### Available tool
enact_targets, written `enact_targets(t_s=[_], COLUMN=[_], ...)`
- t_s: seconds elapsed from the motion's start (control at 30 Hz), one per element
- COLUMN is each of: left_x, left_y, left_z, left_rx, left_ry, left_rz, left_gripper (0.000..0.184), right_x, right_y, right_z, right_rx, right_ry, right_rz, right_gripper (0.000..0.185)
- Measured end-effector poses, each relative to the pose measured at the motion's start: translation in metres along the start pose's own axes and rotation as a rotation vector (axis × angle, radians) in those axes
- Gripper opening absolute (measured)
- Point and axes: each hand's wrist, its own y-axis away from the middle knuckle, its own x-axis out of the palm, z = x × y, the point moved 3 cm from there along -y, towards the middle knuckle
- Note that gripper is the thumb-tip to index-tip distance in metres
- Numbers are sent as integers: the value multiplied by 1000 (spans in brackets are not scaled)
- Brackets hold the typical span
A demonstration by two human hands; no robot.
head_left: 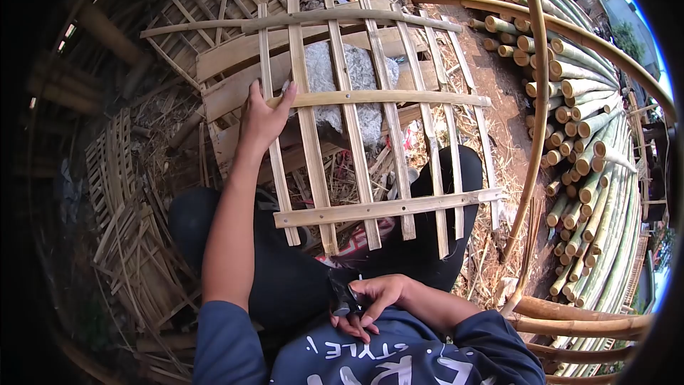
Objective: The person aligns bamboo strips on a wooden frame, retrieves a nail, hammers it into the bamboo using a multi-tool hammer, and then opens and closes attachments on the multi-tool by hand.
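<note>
A bamboo lattice panel (349, 98) of several long slats nailed across three crosspieces lies in front of me, over a rough grey stone block (360, 122) and wooden boards (242, 53). My left hand (265, 115) grips the panel's left side, its thumb and fingers around the left end of the middle crosspiece. Near my lap, my right hand (370, 304) is closed around a small black bag (342, 291), whose contents I cannot make out. The lower crosspiece (388, 208) spans above my knees.
Stacked bamboo poles (591, 128) fill the right side, behind a curved bamboo pole (539, 100). Another lattice panel (206, 0) leans at the upper left. More slatted pieces (114, 164) lie at the far left. Straw and wood scraps (491, 271) cover the ground.
</note>
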Motion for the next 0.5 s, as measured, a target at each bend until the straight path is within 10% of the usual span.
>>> enact_targets(t_s=[0.5], left_x=[-14], left_y=[-1], left_z=[-14], left_rx=[97], left_ry=[58], left_rz=[-224], left_gripper=[72], right_x=[-5], right_y=[0], right_z=[1], right_rx=[1], right_ry=[-5], right_rz=[4], right_gripper=[56])
